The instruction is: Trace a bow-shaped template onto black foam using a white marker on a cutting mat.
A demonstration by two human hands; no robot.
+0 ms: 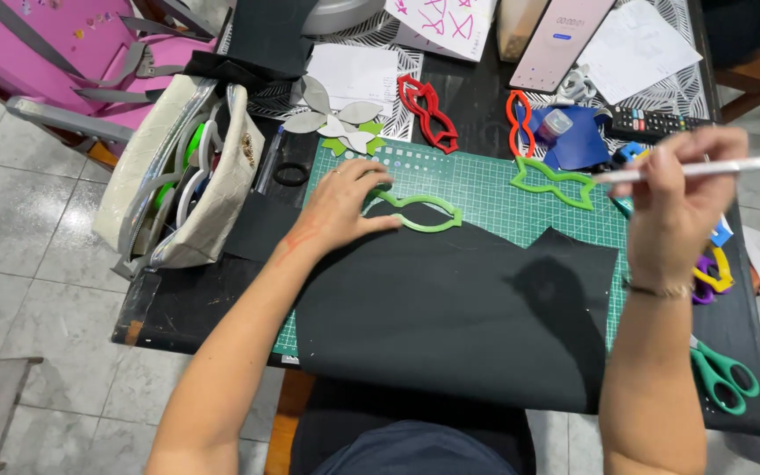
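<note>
Left hand (340, 207) has its fingers spread flat, pinning the green template (417, 212) at the top edge of the black fabric (450, 312). Right hand (675, 207), right of the fabric, pinches a white pencil (705, 168). I'd say press that template down hard while tracing.

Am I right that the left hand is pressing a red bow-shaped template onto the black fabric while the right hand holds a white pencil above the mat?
Not quite. The template under the left hand is green, not red, as the head view shows. The rest holds: it lies on the black fabric, and the right hand holds a white pencil above the mat.
</note>
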